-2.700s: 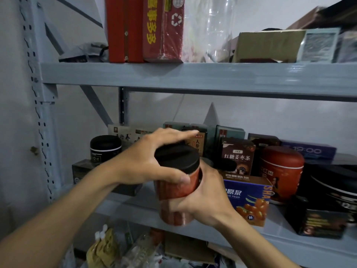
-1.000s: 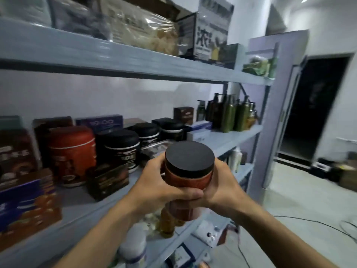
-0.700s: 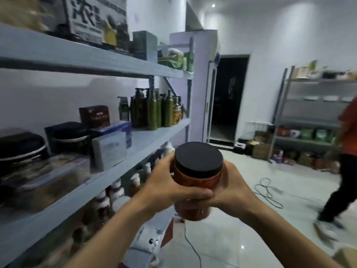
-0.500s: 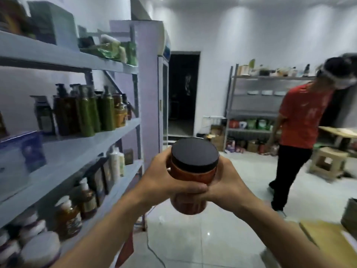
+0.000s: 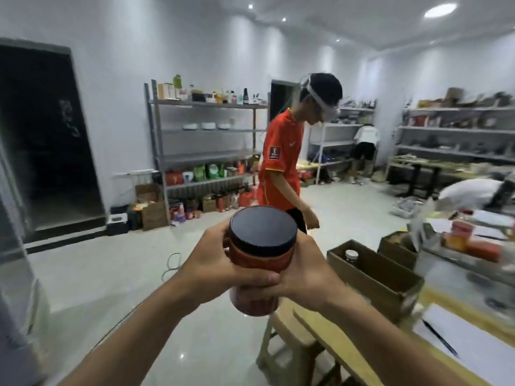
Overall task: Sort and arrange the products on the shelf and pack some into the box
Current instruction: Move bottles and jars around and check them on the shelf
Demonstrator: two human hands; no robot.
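Note:
I hold a red jar with a flat black lid (image 5: 262, 254) upright at chest height, in the middle of the view. My left hand (image 5: 217, 260) wraps its left side, thumb across the front. My right hand (image 5: 303, 271) grips the right side, fingers curled under the left thumb. An open cardboard box (image 5: 373, 271) sits on a wooden table (image 5: 362, 346) to the right of the jar, with a white bottle cap showing inside it. The shelf the jar came from is out of view.
A person in a red shirt (image 5: 281, 162) stands just behind the jar. A wooden stool (image 5: 289, 338) stands below my hands. A second box (image 5: 398, 246) and red packets lie farther right. Grey shelving (image 5: 206, 154) lines the far wall; a cable lies on the floor.
I have turned right, away from the shelf, carrying the jar in both hands. The room, the person in red and the table with boxes have come into view. My grip is unchanged.

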